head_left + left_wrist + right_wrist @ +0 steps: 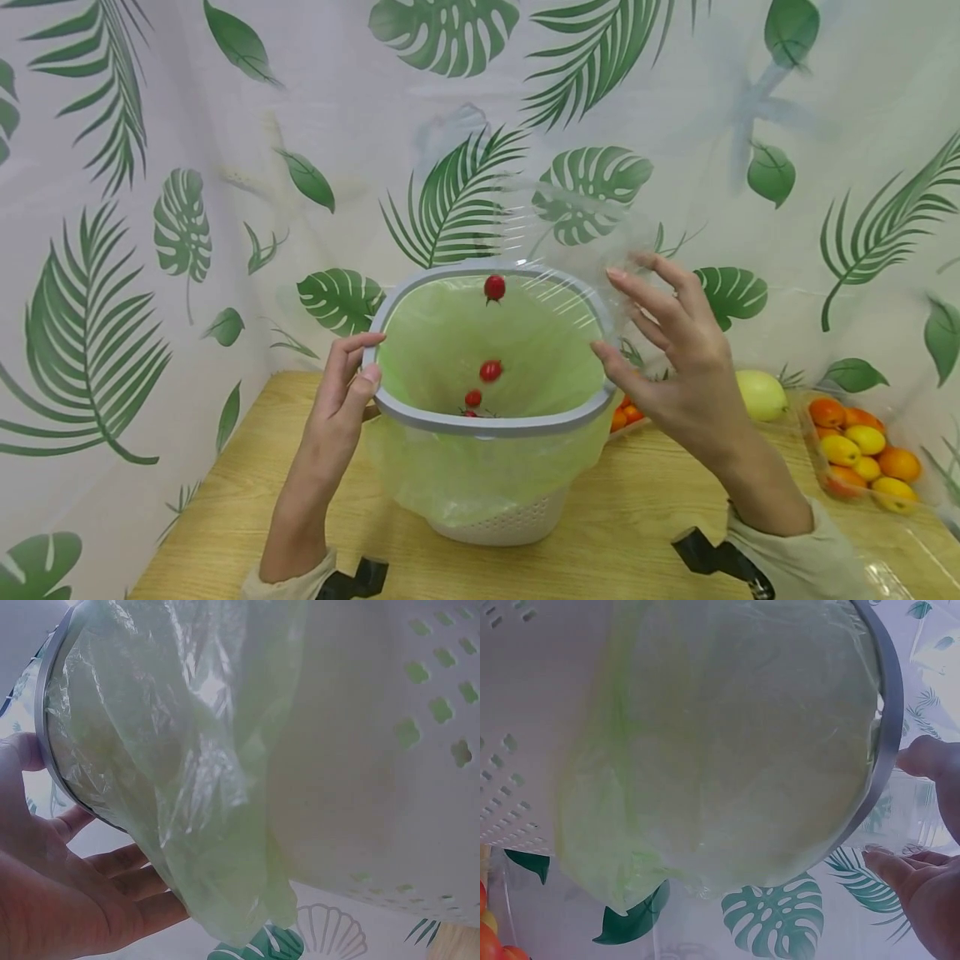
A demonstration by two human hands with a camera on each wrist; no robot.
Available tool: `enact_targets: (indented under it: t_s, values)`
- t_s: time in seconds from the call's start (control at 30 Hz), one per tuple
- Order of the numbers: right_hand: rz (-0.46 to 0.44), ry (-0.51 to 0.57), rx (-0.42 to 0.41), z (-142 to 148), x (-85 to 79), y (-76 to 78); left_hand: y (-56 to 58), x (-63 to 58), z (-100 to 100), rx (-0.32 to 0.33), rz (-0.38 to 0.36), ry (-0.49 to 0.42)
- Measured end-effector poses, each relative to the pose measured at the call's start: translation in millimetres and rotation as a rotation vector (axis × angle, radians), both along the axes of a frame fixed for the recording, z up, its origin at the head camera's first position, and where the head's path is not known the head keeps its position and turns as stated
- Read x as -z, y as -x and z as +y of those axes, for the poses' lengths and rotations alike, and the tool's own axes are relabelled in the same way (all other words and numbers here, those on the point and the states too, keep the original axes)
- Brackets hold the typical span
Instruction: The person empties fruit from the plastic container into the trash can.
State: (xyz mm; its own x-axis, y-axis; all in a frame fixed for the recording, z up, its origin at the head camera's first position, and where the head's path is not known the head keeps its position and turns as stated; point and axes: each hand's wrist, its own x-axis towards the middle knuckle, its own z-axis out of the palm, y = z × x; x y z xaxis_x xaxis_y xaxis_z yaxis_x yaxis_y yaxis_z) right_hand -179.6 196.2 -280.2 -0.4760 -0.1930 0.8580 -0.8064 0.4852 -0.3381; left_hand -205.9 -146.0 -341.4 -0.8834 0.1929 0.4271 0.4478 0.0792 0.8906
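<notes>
A pale perforated waste bin (517, 527) with a grey rim (487, 427) stands on the table, lined with a thin green plastic bag (495, 467) that hangs over its outside. My left hand (337, 408) grips the rim at the left, thumb on top. Over the bin's far right side, my right hand (690, 375) holds a clear plastic box (922, 806) between thumb and fingers, tipped toward the opening. Several red cherry tomatoes (494, 288) are dropping from it into the bag (435, 342). The bin's bottom is hidden.
On the right stands a clear tray (813, 467) of oranges and yellow fruit (840, 450). A pale green round fruit (761, 395) lies behind it. More orange-red fruit (626, 414) shows beside the bin. A leaf-print sheet (322, 167) hangs behind the wooden table (225, 500).
</notes>
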Motion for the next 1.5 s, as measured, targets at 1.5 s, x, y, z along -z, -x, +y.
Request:
enact_targets:
  t_s: [1.5]
  values:
    - [-0.849, 0.009, -0.146, 191.0, 80.4, -53.6, -4.0, 0.2, 3.4, -0.03, -0.005, 0.026]
